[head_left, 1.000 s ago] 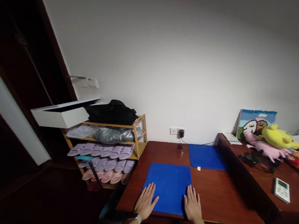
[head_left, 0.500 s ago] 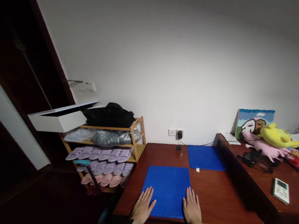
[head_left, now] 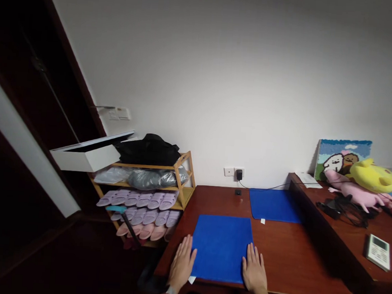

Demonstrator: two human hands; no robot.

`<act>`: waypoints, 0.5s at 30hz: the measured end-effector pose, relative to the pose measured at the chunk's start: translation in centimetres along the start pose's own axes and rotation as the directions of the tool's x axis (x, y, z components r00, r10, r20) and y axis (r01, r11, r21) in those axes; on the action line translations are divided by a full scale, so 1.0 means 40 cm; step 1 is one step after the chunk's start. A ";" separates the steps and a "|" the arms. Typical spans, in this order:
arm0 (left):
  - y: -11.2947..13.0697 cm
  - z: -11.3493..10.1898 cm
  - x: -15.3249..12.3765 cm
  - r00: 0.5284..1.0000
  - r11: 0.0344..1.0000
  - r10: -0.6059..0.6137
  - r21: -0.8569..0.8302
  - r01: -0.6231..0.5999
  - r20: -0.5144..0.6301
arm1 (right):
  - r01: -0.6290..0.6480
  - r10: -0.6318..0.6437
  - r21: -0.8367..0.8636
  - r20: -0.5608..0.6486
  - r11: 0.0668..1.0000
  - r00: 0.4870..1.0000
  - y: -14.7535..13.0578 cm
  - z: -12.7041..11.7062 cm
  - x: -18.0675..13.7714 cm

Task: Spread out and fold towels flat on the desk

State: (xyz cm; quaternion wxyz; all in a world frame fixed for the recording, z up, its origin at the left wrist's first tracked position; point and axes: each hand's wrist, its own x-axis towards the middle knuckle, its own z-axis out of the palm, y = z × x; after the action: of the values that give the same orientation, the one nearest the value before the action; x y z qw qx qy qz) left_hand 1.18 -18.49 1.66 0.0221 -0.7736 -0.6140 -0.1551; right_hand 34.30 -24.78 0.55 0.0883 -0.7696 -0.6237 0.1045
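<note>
A blue cloth [head_left: 221, 248] lies flat at the front of the brown wooden table [head_left: 289, 258], with a small white tag showing at its lower left corner. My left hand [head_left: 182, 262] rests flat along the cloth's left edge, mostly on the wood, fingers stretched out. At the right edge my right hand [head_left: 254, 267] lies open, its fingertips touching the cloth's border. Neither hand grips anything. Farther back, a second blue cloth [head_left: 274, 205] is spread near the wall, also with a white tag [head_left: 262, 221].
A wooden rack [head_left: 187, 194] to the left holds slippers [head_left: 156, 200], a black bag [head_left: 150, 150] and a white box [head_left: 86, 157]. On the raised right surface are plush toys [head_left: 377, 176], black cables [head_left: 350, 211] and a white calculator-like device [head_left: 378, 252]. A charger [head_left: 239, 174] is plugged into the wall.
My left hand has slid off the cloth's surface to its left side, uncovering the lower left corner and tag. My right hand stays at the right edge. The view has shifted slightly.
</note>
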 end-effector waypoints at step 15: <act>0.397 0.120 0.072 0.886 0.907 0.414 -0.173 -0.383 0.208 | 0.036 -0.036 -0.013 -0.003 0.999 0.999 0.005 0.020 0.011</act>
State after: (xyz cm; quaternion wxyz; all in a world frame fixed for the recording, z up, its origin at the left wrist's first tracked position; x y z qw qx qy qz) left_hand 17.97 -18.60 0.35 -0.0703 -0.8961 -0.4287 -0.0914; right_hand 34.34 -24.39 -0.27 0.0861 -0.7590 -0.6379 0.0978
